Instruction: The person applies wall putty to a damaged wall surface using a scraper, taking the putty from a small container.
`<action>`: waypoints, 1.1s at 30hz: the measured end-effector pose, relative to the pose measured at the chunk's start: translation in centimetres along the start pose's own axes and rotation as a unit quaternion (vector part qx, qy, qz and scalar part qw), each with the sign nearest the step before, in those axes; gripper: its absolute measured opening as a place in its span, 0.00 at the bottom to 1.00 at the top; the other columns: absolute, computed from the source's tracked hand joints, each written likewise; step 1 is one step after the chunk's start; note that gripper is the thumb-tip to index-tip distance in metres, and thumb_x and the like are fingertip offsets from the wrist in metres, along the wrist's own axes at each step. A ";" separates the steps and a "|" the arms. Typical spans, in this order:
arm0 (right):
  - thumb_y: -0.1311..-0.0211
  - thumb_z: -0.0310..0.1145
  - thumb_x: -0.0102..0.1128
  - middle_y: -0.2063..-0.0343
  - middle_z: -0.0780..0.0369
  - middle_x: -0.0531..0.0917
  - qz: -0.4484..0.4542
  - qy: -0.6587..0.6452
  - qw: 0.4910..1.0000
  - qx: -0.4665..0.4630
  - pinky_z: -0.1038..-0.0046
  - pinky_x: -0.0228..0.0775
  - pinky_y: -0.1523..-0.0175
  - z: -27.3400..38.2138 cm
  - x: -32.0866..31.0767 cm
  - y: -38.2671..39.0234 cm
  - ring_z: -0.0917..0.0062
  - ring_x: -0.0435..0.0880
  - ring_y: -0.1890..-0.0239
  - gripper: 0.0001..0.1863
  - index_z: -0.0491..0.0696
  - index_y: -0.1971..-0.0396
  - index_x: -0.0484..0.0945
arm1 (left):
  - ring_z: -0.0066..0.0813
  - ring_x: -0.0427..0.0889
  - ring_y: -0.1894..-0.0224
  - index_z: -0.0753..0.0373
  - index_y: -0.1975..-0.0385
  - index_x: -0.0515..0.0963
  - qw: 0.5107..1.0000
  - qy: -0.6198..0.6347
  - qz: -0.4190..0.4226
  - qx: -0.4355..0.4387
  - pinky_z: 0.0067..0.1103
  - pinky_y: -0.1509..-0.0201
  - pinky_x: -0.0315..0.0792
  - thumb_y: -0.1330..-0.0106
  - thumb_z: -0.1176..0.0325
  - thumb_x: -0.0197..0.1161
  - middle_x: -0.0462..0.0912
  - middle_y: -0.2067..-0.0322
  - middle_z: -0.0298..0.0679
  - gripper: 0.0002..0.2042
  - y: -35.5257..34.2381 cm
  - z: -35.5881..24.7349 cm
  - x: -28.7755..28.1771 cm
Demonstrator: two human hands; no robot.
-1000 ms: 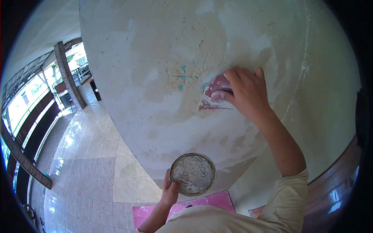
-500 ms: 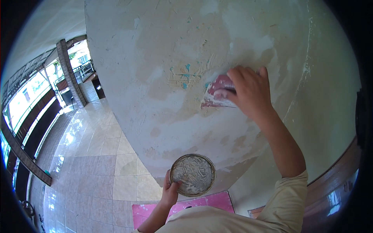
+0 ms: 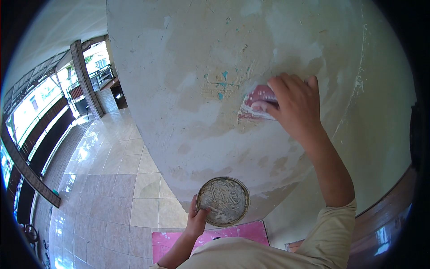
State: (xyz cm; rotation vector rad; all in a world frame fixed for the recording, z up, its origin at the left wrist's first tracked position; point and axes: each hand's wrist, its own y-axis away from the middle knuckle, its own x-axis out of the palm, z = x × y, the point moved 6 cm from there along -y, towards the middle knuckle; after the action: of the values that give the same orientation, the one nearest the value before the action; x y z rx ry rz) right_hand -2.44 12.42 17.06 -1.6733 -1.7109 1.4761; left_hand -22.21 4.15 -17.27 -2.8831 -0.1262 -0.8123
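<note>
In front of me is a wall (image 3: 201, 143) with patchy pale filler, damp-looking brown spots and small turquoise chips near its middle. My right hand (image 3: 293, 101) is closed around a dark red putty spreader (image 3: 261, 95), whose smeared edge rests against the wall just right of the chips. White paste coats the spreader and my thumb. Lower down, my left hand (image 3: 197, 217) grips the rim of a round, shallow container (image 3: 223, 201), its thumb over the edge. Grey-white putty with criss-cross scrape marks fills the container.
Below the container lies a pink, white-spotted mat (image 3: 251, 232). Shiny floor tiles (image 3: 112, 188) stretch to the left, toward a pillar (image 3: 85, 78) and a dark railing. A cracked wall section (image 3: 358, 85) adjoins at right, with a brown wooden surface (image 3: 385, 219) at lower right.
The wall and background have shifted slightly right in the view. My right hand and the spreader appear a little farther right too, still against the wall. The container has barely moved.
</note>
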 end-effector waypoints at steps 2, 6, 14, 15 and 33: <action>0.55 0.51 0.69 0.70 0.67 0.79 -0.026 0.013 1.000 0.007 0.66 0.55 0.57 -1.1 0.1 -0.6 0.75 0.78 0.65 0.24 0.52 0.63 0.73 | 0.23 0.68 0.49 0.65 0.45 0.65 1.000 -0.010 0.012 0.001 0.20 0.42 0.61 0.41 0.80 0.50 0.73 0.53 0.37 0.22 -0.2 0.2 0.1; 0.55 0.51 0.69 0.69 0.67 0.79 0.008 0.014 1.000 0.013 0.66 0.55 0.56 0.0 -0.1 -0.6 0.74 0.78 0.64 0.24 0.52 0.62 0.74 | 0.23 0.68 0.50 0.66 0.45 0.65 1.000 -0.017 0.001 0.015 0.20 0.43 0.62 0.42 0.80 0.50 0.73 0.54 0.37 0.21 -0.1 -0.2 0.0; 0.53 0.52 0.67 0.70 0.66 0.79 0.012 0.007 1.000 0.006 0.66 0.55 0.56 0.3 -0.9 -0.4 0.75 0.78 0.64 0.23 0.52 0.63 0.74 | 0.22 0.68 0.50 0.66 0.46 0.65 1.000 -0.024 0.009 0.010 0.20 0.43 0.62 0.42 0.80 0.50 0.73 0.54 0.36 0.21 -0.1 -0.6 0.5; 0.53 0.52 0.67 0.70 0.66 0.79 0.011 0.004 1.000 0.003 0.66 0.55 0.56 0.0 -0.3 -0.7 0.75 0.78 0.64 0.23 0.52 0.63 0.74 | 0.22 0.68 0.50 0.66 0.46 0.65 1.000 -0.028 0.002 0.011 0.20 0.43 0.62 0.42 0.80 0.50 0.73 0.54 0.36 0.21 -0.1 -0.6 0.3; 0.55 0.54 0.68 0.70 0.67 0.79 -0.029 0.025 0.999 0.027 0.65 0.55 0.56 -1.9 -0.5 -0.9 0.75 0.78 0.66 0.25 0.52 0.63 0.74 | 0.24 0.68 0.48 0.66 0.44 0.64 0.999 -0.027 0.034 0.010 0.22 0.41 0.61 0.43 0.80 0.50 0.73 0.52 0.37 0.23 -0.4 0.1 0.2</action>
State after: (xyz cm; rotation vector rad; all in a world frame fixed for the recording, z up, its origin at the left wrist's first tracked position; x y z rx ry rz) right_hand -1.32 13.01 18.78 -1.6048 -1.6646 1.4287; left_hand -22.07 4.56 -17.24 -2.8757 -0.0425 -0.7167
